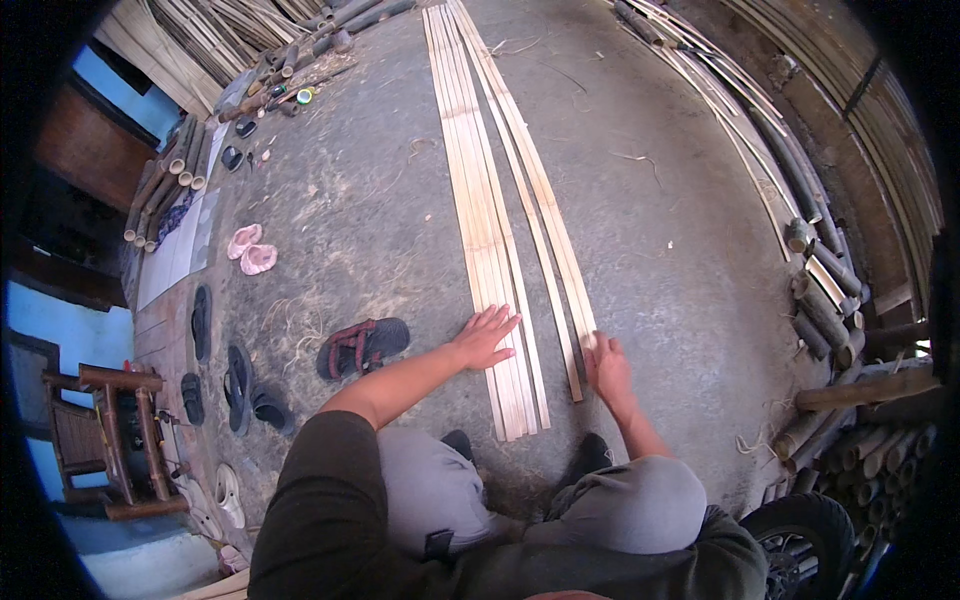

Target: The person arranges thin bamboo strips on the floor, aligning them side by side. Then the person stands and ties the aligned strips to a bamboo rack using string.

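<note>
Straw-coloured, flat, narrow bamboo strips (470, 200) lie lengthwise on a rough grey concrete floor (690, 300), extending from the person's feet toward the far side. Left group: several strips form a close, nearly parallel band with slightly uneven near ends; its rightmost member is parted from the others by a thin gap. Right group: a slender pale strip (572, 385) and a broader pale length (563, 255) stand apart from the band at the near end and draw close to it at the far end. The left hand (487, 338) rests flat across the band, fingers spread; the right hand (607, 368), well apart from it, is curled about the near end of the broader length, its fingertips partly hidden.

Progress, judged from the layout: the left band appears largely lined up, whereas the right group is not yet flush with it and the near ends are not level. No tie is visible around the strips.

Lettering: no brand, label or writing is legible. The black sandal with dark red straps (362, 347) and the pair of pink clogs (258, 258), both at left, show no readable mark; the small round yellow-green object (305, 96) at far left is too small to tell.
</note>
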Demonstrator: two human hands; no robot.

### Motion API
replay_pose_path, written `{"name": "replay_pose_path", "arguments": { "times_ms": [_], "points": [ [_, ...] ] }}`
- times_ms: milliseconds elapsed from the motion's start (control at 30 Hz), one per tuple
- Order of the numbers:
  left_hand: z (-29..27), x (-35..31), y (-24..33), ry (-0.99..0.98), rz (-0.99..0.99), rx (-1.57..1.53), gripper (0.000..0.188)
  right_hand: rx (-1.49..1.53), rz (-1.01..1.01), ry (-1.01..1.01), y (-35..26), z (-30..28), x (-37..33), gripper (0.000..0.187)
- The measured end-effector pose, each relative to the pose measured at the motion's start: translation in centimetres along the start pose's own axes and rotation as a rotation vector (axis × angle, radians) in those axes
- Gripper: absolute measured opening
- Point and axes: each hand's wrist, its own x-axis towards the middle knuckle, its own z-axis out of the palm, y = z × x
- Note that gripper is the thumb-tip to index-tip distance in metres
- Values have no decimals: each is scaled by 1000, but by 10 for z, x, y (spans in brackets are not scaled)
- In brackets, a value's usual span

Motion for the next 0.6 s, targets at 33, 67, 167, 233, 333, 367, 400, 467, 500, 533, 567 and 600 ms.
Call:
{"name": "replay_pose_path", "arguments": {
  "times_ms": [33, 67, 167, 233, 333, 367, 400, 467, 500, 533, 567, 600],
  "points": [
    [0, 1, 0, 7, 13, -1, 76, -50, -40, 84, 16, 1, 6, 30],
    [0, 2, 0, 14, 26, -3, 77, -100, -81, 167, 29, 4, 10, 28],
    [4, 0, -6, 38, 27, 12, 76, -83, -14, 45, 42, 11, 16, 27],
    [6, -1, -8, 93, 7, -10, 74, -58, 6, 53, 47, 19, 19, 24],
    [5, 0, -8, 132, -38, -44, 72, 9, 41, 44, 51, 23, 23, 23],
    [4, 1, -8, 138, -54, -56, 72, 35, 55, 38, 52, 23, 26, 24],
    [2, 0, -10, 170, -62, -73, 71, 60, 99, 18, 44, 18, 30, 27],
    [0, -5, -17, 234, -85, -108, 70, 111, 184, -30, -9, -22, 35, 34],
    [-2, -3, -18, 263, -116, -139, 68, 154, 104, -2, -30, -42, 34, 40],
    [-5, 0, -18, 293, -146, -170, 66, 197, 25, 27, -51, -61, 33, 45],
    [-8, 5, -18, 323, -174, -202, 65, 238, -54, 57, -66, -67, 32, 51],
    [-10, 11, -19, 378, -188, -246, 63, 312, -132, 117, -77, -64, 28, 51]
  ]
}}
